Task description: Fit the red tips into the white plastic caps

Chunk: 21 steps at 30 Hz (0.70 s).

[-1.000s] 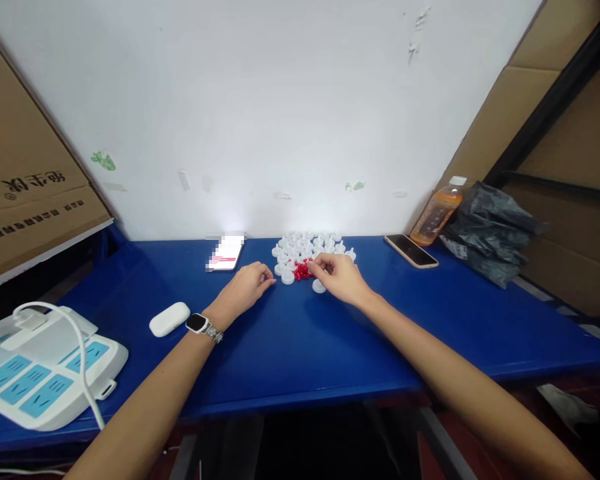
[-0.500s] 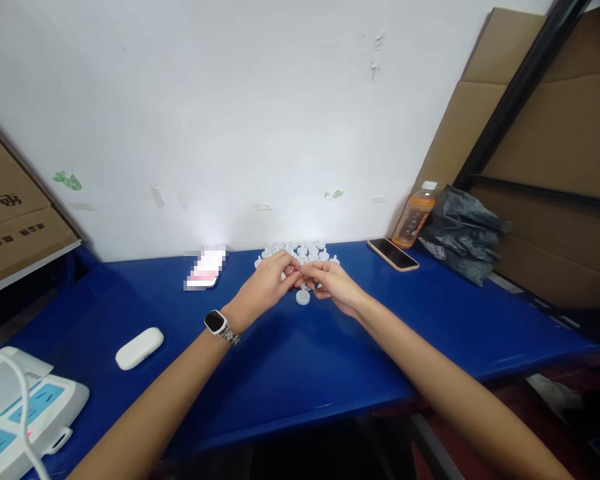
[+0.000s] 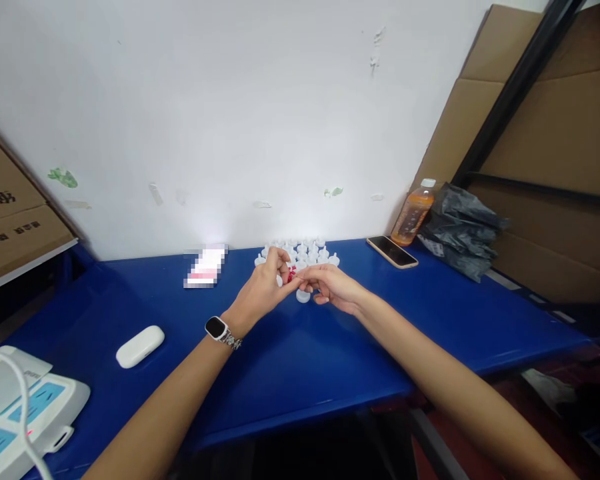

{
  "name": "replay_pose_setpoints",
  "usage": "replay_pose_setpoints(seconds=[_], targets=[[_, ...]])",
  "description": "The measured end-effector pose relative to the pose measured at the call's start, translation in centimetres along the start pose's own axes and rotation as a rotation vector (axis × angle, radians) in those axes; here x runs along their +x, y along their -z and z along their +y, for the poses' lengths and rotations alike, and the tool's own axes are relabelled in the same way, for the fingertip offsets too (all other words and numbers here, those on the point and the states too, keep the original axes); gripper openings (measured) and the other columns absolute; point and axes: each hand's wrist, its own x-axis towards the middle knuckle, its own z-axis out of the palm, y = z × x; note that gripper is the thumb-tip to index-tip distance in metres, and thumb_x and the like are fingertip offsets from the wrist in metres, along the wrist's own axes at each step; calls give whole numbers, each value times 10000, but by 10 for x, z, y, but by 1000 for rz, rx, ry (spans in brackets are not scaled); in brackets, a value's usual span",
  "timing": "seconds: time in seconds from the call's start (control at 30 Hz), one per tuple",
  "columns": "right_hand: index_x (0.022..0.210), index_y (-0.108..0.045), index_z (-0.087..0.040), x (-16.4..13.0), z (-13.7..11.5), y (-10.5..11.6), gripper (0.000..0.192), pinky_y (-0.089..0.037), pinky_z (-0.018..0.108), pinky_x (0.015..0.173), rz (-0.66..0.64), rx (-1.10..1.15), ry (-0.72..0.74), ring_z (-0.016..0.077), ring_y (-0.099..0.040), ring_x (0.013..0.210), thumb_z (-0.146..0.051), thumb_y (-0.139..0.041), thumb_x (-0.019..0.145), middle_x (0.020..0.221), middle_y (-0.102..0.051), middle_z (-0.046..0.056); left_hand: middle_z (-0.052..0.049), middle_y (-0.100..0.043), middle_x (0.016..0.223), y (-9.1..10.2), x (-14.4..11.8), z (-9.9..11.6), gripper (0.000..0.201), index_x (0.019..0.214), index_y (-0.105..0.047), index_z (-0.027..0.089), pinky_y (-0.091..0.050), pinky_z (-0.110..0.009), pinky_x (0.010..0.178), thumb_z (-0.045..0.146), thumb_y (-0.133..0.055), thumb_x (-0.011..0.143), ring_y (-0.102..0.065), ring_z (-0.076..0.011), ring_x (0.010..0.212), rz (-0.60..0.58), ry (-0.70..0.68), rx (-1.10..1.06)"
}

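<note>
The left hand and the right hand are brought together over the blue surface, just in front of a cluster of white caps; the thumb and forefinger of the left hand are parted, and the left thumb is stretched toward the right fingertips, which it seems to meet; the other left fingers are curled and partly hidden, so whatever may lie behind them cannot be made out. The right thumb and forefinger are drawn close in what looks like a pinch; whether anything small is gripped there, or how tightly they are closed, cannot be told, as the tips are overlapped by the left thumb.

Small red pieces are glimpsed in the gap between the hands; their number is concealed by the fingers, as is part of the cap cluster; a single cap is seen nearest the front edge, its top partly covered.

A watch is worn on the left wrist; a white case is placed to its left; a power strip is cut off by the picture's edge. A flat object by the wall is blurred into blocks; at the right, a phone, a bottle and a crumpled dark bag are set, the bag's contents being hidden.
</note>
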Motion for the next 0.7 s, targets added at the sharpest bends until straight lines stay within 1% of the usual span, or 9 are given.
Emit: replay_pose_setpoints(seconds=[0.1,0.2,0.27,0.33,0.47,0.53,0.6,0.63,0.7], targets=[[716,-699,-117,-1,2,-3,177,-209,185,387,-3,-24,20,78,-427,551,-289,-736,694,627,-565,15,105,-464,609,3,-2,4,358,1040,-383,214,-382,-233,594,322,-654,833,-491,-97,538,1,-25,51],[727,-698,-121,-2,4,-7,240,-261,189,386,-30,-51,53,82,-451,531,-356,-747,722,608,-566,12,122,-449,553,7,-4,4,388,1093,-383,209,-369,-229,571,298,-645,821,-478,-98,491,-33,-24,48],[756,-703,-123,-4,6,-10,269,-297,193,387,-49,-54,98,85,-466,525,-388,-746,734,616,-575,12,114,-478,556,8,-5,3,391,1135,-380,206,-373,-229,575,303,-619,841,-498,-104,499,-83,-21,-9],[765,-703,-125,-6,6,-12,273,-329,193,389,-62,-44,146,89,-486,540,-390,-755,726,644,-586,14,92,-529,584,8,-6,2,341,1138,-382,204,-380,-233,588,333,-570,885,-519,-112,522,-111,-17,-82],[746,-688,-126,-5,5,-12,277,-431,208,443,-60,-29,172,97,-515,592,-387,-773,707,717,-613,28,61,-597,618,1,-4,1,260,1095,-407,209,-374,-236,598,419,-467,955,-522,-116,526,-57,30,-153],[777,-683,-131,-1,5,-10,292,-474,231,488,-20,-27,177,107,-528,616,-400,-774,706,736,-619,29,52,-593,612,-4,-2,0,249,1027,-450,213,-346,-239,586,453,-407,978,-512,-121,520,-5,83,-73],[811,-666,-144,2,6,-8,300,-452,240,482,71,-77,229,109,-512,586,-419,-751,726,695,-598,10,34,-572,604,-10,0,-2,302,902,-489,214,-302,-250,575,466,-352,995,-504,-133,529,63,152,92],[815,-651,-151,2,8,-7,292,-423,238,474,135,-143,284,104,-490,556,-427,-725,752,660,-577,-4,25,-555,596,-12,0,-3,338,837,-495,213,-279,-257,572,465,-338,998,-502,-141,536,92,185,182],[810,-624,-165,-2,12,-9,270,-365,238,480,252,-367,427,92,-442,510,-433,-644,830,599,-528,-30,12,-525,576,-15,-2,-6,389,749,-493,213,-242,-272,568,457,-324,1001,-498,-155,544,119,232,310]])
